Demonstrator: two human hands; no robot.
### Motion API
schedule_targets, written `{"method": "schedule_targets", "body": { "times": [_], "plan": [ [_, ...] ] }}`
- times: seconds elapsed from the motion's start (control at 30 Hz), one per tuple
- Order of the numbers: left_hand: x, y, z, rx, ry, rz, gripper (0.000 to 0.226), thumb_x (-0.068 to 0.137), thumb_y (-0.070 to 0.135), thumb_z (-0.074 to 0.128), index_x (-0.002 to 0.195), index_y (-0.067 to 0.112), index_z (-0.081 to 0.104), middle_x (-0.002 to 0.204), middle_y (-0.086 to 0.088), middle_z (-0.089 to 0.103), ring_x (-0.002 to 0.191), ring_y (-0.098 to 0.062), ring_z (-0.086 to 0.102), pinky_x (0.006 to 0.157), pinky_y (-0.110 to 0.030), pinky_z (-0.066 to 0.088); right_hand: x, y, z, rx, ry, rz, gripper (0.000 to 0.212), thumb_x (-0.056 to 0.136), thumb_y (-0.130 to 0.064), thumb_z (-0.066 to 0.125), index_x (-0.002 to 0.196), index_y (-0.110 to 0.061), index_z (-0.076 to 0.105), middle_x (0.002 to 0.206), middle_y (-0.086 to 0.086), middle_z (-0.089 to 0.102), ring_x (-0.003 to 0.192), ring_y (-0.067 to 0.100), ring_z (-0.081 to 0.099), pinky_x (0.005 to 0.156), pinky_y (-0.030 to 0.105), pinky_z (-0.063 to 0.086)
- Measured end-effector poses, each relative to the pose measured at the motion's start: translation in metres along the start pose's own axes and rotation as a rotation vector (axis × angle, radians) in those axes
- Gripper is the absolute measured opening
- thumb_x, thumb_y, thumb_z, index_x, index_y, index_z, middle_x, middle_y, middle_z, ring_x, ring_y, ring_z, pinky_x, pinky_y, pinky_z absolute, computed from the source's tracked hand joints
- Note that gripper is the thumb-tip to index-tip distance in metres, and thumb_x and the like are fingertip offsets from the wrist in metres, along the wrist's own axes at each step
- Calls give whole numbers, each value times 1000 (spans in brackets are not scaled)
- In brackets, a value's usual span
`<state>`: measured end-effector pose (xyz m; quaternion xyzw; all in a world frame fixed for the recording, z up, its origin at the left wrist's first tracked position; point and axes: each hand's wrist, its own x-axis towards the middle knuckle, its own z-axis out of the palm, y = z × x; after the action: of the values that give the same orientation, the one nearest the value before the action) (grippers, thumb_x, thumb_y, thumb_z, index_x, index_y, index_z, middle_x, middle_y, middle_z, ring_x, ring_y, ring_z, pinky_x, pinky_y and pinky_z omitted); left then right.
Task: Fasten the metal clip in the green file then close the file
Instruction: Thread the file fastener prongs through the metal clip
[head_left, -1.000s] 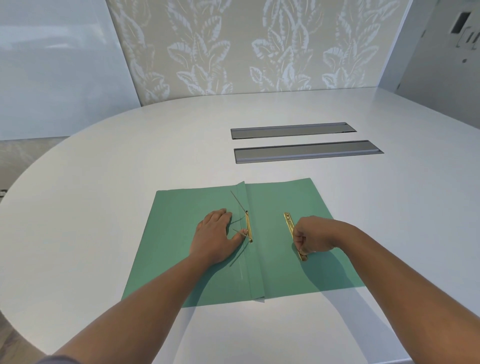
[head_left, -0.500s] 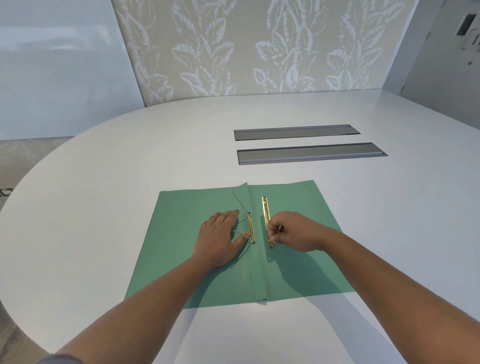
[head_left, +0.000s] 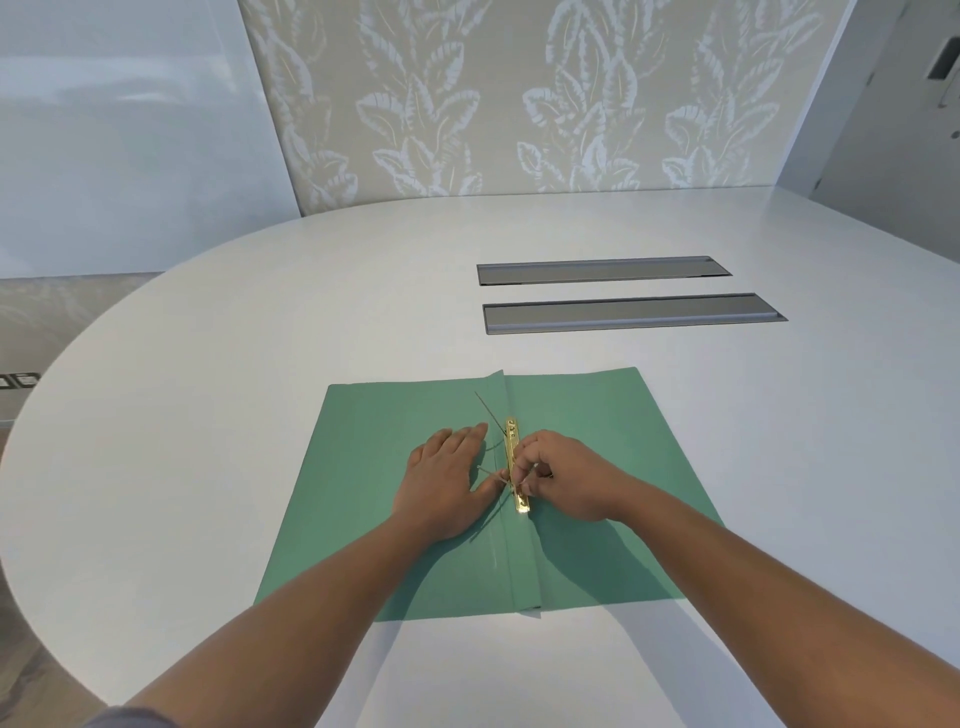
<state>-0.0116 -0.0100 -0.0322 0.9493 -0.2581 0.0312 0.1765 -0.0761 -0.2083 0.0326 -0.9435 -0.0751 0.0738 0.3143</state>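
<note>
The green file (head_left: 597, 467) lies open on the white table (head_left: 260, 364), and the work is at its spine. The left hand (head_left: 447, 483) rests flat and open on the left cover, pressing it down just beside the fold and grasping nothing. The right hand (head_left: 561, 475) is curled, and its fingertips pinch the gold clip bar (head_left: 515, 467), which lies along the spine. Two thin prongs (head_left: 488, 413) stand up tilted near the bar. The step in hand seems to be fitting the bar onto the prongs. I think the next move calls for exact aim, then bending the prongs flat, before closing the file.
</note>
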Motion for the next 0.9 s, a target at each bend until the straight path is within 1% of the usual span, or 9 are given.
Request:
{"method": "schedule_targets", "body": {
  "times": [0.07, 0.2, 0.33, 0.43, 0.53, 0.6, 0.67, 0.77, 0.9],
  "plan": [
    [0, 0, 0, 6, 4, 1, 80, 90, 77, 26, 157, 34, 22, 160, 8, 37, 150, -23, 26, 120, -45, 21, 1, 1, 2, 49, 49, 30, 14, 93, -12, 69, 86, -23, 72, 111, -3, 62, 81, 11, 61, 83, 34, 53],
    [0, 0, 0, 3, -2, 6, 79, 90, 77, 25, 157, 36, 20, 160, 8, 36, 150, -24, 25, 120, -46, 21, 4, 3, 10, 173, 152, 147, 12, 91, -22, 74, 84, -27, 66, 116, -3, 62, 93, 16, 63, 92, 40, 54],
    [-1, 0, 0, 15, -34, 32, 74, 92, 75, 22, 157, 41, 9, 162, 8, 32, 151, -26, 21, 119, -49, 18, 4, 0, 19, 370, 214, 258, 23, 83, -18, 83, 93, -23, 63, 110, 2, 66, 86, 23, 72, 76, 41, 63],
    [0, 0, 0, 33, -66, 71, 76, 94, 73, 19, 158, 39, -2, 163, 8, 31, 151, -25, 19, 118, -48, 15, 5, 2, 17, 550, 204, 344, 35, 80, 0, 81, 103, -18, 60, 105, 12, 67, 82, 28, 72, 70, 46, 65],
    [2, 1, -1, 21, -87, 87, 82, 94, 74, 18, 158, 32, -10, 162, 5, 34, 152, -23, 18, 118, -46, 14, 7, 2, 11, 727, 227, 418, 39, 83, 10, 71, 109, -16, 57, 99, 17, 68, 68, 22, 68, 54, 31, 57],
    [3, 0, -1, 21, -99, 82, 85, 93, 74, 17, 158, 30, -14, 162, 4, 34, 152, -22, 17, 118, -46, 14, 9, 2, 7, 829, 261, 434, 37, 87, 9, 68, 110, -17, 56, 103, 19, 69, 76, 25, 70, 61, 29, 55],
    [4, 0, -1, 17, -111, 69, 87, 92, 75, 19, 158, 29, -15, 163, 4, 33, 152, -22, 17, 118, -46, 13, 11, 0, 3, 908, 283, 415, 33, 90, 6, 66, 111, -17, 57, 105, 20, 69, 85, 29, 66, 70, 36, 53],
    [10, -1, -4, -29, -159, 21, 93, 88, 76, 28, 158, 32, -16, 163, 7, 32, 152, -20, 16, 117, -47, 14, 13, -4, -2, 964, 291, 371, 32, 91, 5, 64, 112, -18, 59, 95, 14, 68, 79, 23, 60, 66, 35, 47],
    [20, 6, -10, -24, -209, -51, 98, 86, 74, 43, 157, 37, -13, 162, 7, 30, 149, -25, 20, 113, -50, 20, 15, -9, -6, 972, 287, 330, 32, 91, 4, 64, 114, -18, 63, 93, 12, 72, 79, 21, 61, 76, 41, 49]
  ]
}}
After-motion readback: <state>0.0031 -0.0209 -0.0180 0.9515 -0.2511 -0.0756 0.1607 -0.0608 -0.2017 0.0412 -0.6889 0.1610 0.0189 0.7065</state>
